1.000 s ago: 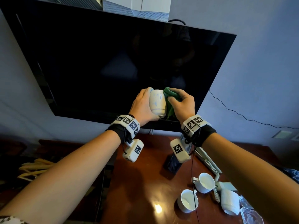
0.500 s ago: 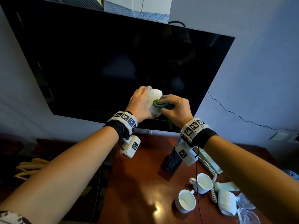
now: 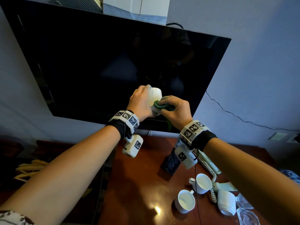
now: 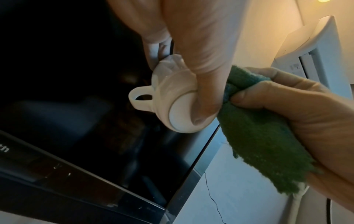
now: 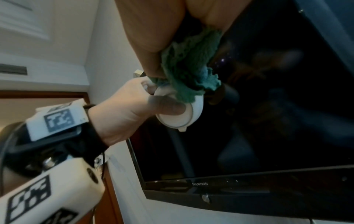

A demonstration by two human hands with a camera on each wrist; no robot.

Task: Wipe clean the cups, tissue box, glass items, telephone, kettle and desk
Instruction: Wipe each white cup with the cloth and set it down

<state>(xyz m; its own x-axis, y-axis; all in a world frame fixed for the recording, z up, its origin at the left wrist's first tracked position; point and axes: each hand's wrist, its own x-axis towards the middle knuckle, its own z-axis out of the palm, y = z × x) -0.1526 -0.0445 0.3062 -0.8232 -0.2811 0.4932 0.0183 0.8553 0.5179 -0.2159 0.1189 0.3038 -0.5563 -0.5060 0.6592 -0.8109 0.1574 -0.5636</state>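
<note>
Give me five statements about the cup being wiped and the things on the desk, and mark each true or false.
1. The left hand grips a white cup. True.
2. The right hand holds a red cloth. False: the cloth is green.
3. The held cup rests on the desk. False: it is held up in front of the television.
4. Two cups stand upright on the desk. True.
5. The television shows a bright picture. False: its screen is dark.

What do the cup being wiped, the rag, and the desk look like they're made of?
Cup: probably glazed white ceramic, since it is smooth and glossy with a moulded handle. Rag: green terry-like cloth, with a fuzzy nap and frayed edge. Desk: reddish-brown wood or veneer, lacquered, since it mirrors a lamp glare.
</note>
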